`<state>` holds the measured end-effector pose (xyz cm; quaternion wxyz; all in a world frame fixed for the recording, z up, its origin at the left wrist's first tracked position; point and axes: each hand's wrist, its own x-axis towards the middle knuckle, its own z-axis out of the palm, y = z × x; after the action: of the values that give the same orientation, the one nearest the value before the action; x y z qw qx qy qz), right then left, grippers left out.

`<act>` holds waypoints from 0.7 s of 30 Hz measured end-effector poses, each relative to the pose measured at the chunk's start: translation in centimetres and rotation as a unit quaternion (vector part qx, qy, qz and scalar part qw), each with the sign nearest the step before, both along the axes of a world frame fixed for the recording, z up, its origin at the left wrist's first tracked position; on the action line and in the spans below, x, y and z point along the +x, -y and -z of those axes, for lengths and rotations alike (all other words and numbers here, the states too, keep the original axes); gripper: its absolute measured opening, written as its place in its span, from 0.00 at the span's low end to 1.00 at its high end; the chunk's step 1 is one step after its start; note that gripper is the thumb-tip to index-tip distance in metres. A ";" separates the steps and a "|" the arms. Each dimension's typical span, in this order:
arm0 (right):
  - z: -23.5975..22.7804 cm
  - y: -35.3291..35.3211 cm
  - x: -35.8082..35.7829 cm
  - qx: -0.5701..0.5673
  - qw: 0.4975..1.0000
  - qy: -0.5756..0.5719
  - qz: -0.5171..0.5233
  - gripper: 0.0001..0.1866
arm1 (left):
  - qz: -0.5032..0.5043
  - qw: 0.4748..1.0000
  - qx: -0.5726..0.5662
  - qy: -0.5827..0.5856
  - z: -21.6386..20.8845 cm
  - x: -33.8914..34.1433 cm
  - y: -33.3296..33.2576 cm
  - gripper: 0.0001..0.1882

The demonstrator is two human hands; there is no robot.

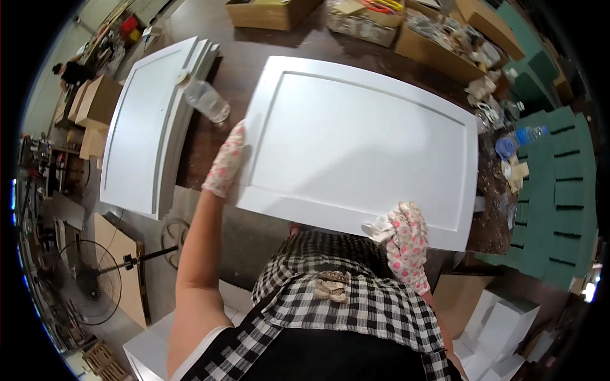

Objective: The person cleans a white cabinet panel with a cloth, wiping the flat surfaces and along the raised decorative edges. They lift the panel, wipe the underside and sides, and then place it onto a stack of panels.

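A white cabinet door (pixel 356 140) with a recessed panel lies on the dark brown table in front of me, its near edge close to my apron. My left hand (pixel 227 160), in a pink-flowered white glove, grips the door's left edge; the undersides of its fingers are hidden. Over the near right part of the door, my right hand (pixel 408 244) wears a matching glove and is closed around a crumpled white cloth (pixel 379 229). The cloth rests at the door's near edge.
More white doors (pixel 143 133) are stacked on the left, with a clear plastic bottle (pixel 206 100) beside them. Cardboard boxes (pixel 270 14) line the far side. A water bottle (pixel 530 134) and tape roll (pixel 506 147) lie right. A standing fan (pixel 92 282) is at lower left.
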<state>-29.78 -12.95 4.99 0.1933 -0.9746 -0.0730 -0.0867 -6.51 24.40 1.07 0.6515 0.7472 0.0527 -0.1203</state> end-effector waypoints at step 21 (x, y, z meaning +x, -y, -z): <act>-0.8 -16.2 8.7 0.083 0.950 0.027 -0.300 0.18 | 0.110 0.977 -0.181 -0.002 0.0 0.2 -3.3 0.27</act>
<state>-21.12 3.28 5.79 0.2887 -0.8855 -0.3596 -0.0563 -6.29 27.70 1.06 0.7590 0.6175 -0.0513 -0.2000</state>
